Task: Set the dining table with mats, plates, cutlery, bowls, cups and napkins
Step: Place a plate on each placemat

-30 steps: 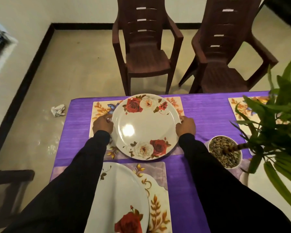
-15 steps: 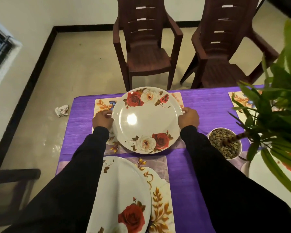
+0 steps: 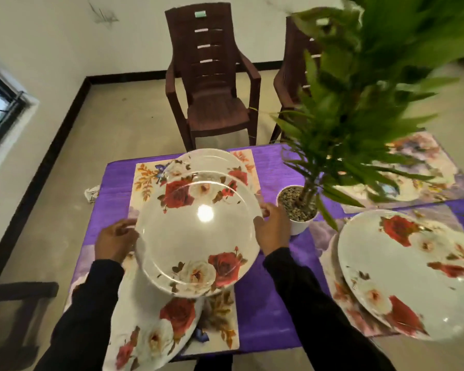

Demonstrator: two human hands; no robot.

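Left hand [image 3: 115, 243] and right hand [image 3: 273, 231] grip opposite rims of a round white rose-patterned plate [image 3: 198, 234], likely carrying it level toward a floral mat [image 3: 418, 167].

Hands have pulled back from 12 o'clock toward 6. Left hand [image 3: 115, 242] and right hand [image 3: 273, 231] now hold the held plate [image 3: 198, 245] by its rim at 9 and 3, raised, overlapping the near plate [image 3: 150, 330]. A far plate [image 3: 209, 159] now sits alone on the far mat [image 3: 145, 178]. Heavy motion blur, so the held plate looks see-through. The view has swung right: a right plate [image 3: 402, 269] at 3 o'clock and a far-right mat [image 3: 418, 156] at 2 are now in shot.
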